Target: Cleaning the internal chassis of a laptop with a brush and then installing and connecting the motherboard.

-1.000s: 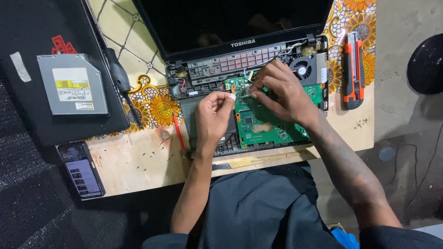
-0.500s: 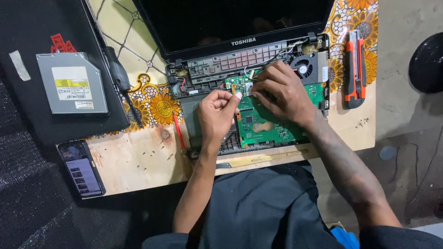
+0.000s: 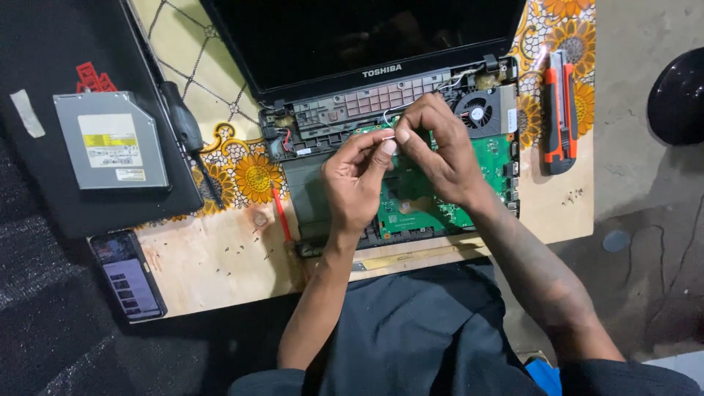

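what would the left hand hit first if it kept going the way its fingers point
Probably the right hand: the left hand points up and right, fingertips nearly touching it above the green circuit board. Depth is unclear.

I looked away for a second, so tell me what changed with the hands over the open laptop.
The left hand rose from the lower board to meet the right hand; both now pinch a thin white wire above the green circuit board. The optical drive, phone and utility knife stayed put.
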